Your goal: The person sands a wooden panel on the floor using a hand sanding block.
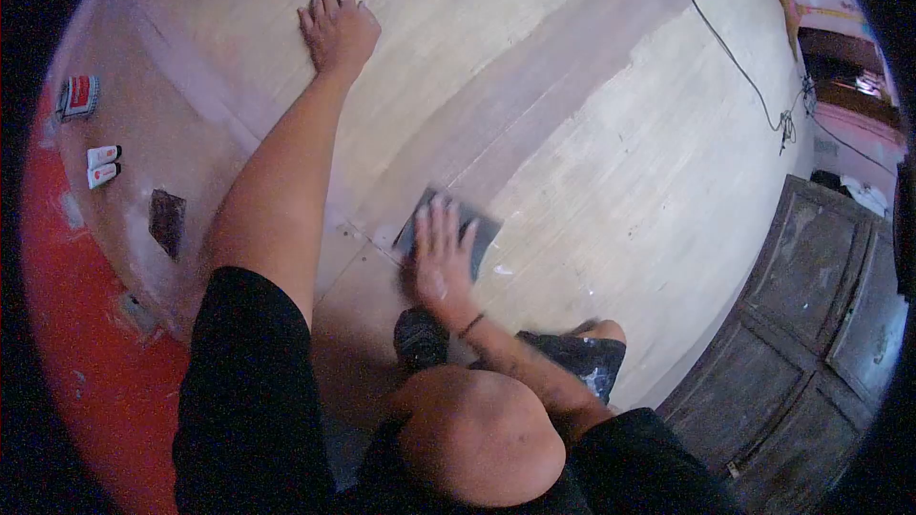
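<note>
My right hand presses a dark grey sheet of sandpaper against a pale, wood-grained panel. Its fingers reach over the sheet, and whitish dust marks them. The sheet lies at the lower end of a greyish-mauve band with a thin seam line along it. Farther up and to the left, my left hand rests on the panel with its fingers apart and nothing in it.
At the left stand a tin with a red label and two small white tubes with black caps. A dark square piece lies nearby. A black cable crosses the upper right. A dark panelled door is at the right.
</note>
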`<move>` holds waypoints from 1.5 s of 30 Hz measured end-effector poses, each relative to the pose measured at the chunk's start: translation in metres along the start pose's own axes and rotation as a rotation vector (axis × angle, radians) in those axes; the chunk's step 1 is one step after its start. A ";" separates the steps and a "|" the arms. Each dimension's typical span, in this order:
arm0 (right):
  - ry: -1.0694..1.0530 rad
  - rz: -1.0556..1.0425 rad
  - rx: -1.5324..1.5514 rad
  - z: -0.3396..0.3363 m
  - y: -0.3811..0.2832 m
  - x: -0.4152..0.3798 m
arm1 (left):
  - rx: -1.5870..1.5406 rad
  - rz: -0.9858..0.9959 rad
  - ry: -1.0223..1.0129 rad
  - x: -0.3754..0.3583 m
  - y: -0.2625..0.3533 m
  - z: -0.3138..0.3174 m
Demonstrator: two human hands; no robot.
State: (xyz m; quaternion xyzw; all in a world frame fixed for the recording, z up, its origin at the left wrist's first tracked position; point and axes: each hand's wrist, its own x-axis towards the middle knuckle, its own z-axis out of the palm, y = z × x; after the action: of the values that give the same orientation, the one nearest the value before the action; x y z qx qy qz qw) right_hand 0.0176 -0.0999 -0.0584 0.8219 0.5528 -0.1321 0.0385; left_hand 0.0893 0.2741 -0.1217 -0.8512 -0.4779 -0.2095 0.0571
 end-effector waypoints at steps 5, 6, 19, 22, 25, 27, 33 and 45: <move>0.044 0.155 -0.046 -0.023 0.070 0.062 | -0.024 0.021 0.007 -0.005 -0.002 0.004; 0.119 0.225 0.029 -0.031 0.109 0.094 | -0.014 0.014 0.030 -0.004 -0.001 0.005; 0.091 0.127 -0.038 -0.011 0.087 0.077 | 0.012 0.018 -0.039 -0.005 0.000 -0.001; 0.245 0.270 0.064 -0.022 0.156 0.123 | 0.036 0.006 -0.045 -0.004 0.002 0.001; 0.128 0.156 -0.151 -0.001 0.109 0.105 | 0.018 -0.037 -0.027 -0.002 0.002 -0.001; -0.131 0.016 -0.194 -0.015 0.014 0.050 | 0.027 -0.019 -0.052 -0.002 0.002 -0.002; 0.103 -0.058 -0.063 -0.002 0.077 0.082 | 0.020 -0.013 -0.070 -0.001 0.001 -0.003; 0.044 -0.446 0.301 0.011 0.040 0.062 | -0.022 -0.015 -0.015 -0.003 0.002 -0.006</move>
State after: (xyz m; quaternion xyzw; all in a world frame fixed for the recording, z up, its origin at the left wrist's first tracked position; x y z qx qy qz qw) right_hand 0.0743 -0.0624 -0.0882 0.6790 0.6951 -0.1999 -0.1260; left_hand 0.0881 0.2692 -0.1172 -0.8497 -0.4824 -0.2085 0.0426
